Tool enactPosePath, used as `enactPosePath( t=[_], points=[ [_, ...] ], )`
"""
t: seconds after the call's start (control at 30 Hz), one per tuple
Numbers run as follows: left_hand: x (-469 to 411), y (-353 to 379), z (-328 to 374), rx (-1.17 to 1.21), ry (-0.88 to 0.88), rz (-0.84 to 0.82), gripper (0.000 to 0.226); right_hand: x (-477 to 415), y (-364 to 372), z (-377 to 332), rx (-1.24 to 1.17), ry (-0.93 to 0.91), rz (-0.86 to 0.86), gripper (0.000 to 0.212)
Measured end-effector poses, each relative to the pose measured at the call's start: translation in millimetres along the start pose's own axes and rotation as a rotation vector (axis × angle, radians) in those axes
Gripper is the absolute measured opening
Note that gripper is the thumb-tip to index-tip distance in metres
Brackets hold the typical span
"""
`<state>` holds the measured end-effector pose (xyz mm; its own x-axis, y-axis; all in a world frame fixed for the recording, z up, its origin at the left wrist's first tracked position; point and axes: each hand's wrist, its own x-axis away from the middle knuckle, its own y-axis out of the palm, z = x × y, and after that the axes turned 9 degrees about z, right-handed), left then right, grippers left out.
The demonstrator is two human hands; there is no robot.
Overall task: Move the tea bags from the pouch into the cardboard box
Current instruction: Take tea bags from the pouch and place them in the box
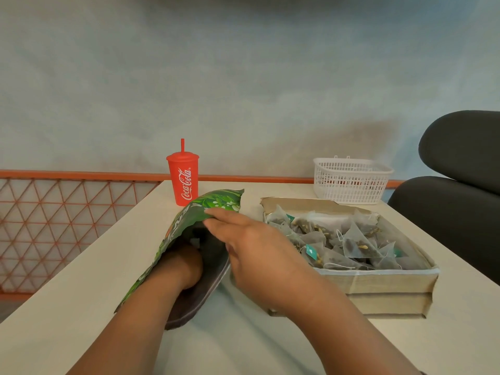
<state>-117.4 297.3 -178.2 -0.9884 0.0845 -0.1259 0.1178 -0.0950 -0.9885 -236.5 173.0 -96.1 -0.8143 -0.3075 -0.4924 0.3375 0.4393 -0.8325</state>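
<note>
Green pouch [216, 201] surrounds the left hand [181, 263], right hand [251, 239] apparently pinching its rim

Soft, even light, perhaps from 3 o'clock; a faint shadow smudges the wall [373, 136] at 2 o'clock. Edges bow with wide-angle distortion; the basket [351, 180] is slightly blurred.

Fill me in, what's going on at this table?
A person is moving tea bags by hand. The left hand is reached into the mouth of the pouch; its fingers are hidden, so I can't tell whether it holds anything. The right hand pinches the pouch's upper edge, holding it open. The cardboard box beside it already holds many tea bags. A red cup and a white basket stand behind.
</note>
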Motion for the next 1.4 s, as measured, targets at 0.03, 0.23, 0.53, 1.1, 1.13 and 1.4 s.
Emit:
enactPosePath(
  t=[0.03,0.23,0.53,1.1,1.13,1.4],
  points=[
    [-2.5,0.2,1.9,0.005,0.009,0.015,0.042,-0.1,-1.1,1.2,0.006,0.010,0.003,0.059],
    [11.4,-36.6,19.2,0.062,0.076,0.106,0.030,0.3,-13.4,15.0,-0.030,0.106,0.075,0.056],
    [64.3,-111.3,33.6,0.465,0.202,0.390,0.009,2.8,-17.6,37.0,-0.182,0.224,0.139,0.053],
    [82.5,-134.4,28.0,0.932,0.169,0.422,0.023,4.3,-23.7,33.2,-0.523,0.270,0.094,0.053],
    [83.4,-134.6,28.8,0.941,0.174,0.422,0.023,4.5,-24.9,33.1,-0.551,0.265,0.114,0.055],
    [76.4,-125.8,30.7,1.102,0.234,0.418,0.030,3.3,-28.6,33.4,-0.519,0.222,0.355,0.021]
  ],
)
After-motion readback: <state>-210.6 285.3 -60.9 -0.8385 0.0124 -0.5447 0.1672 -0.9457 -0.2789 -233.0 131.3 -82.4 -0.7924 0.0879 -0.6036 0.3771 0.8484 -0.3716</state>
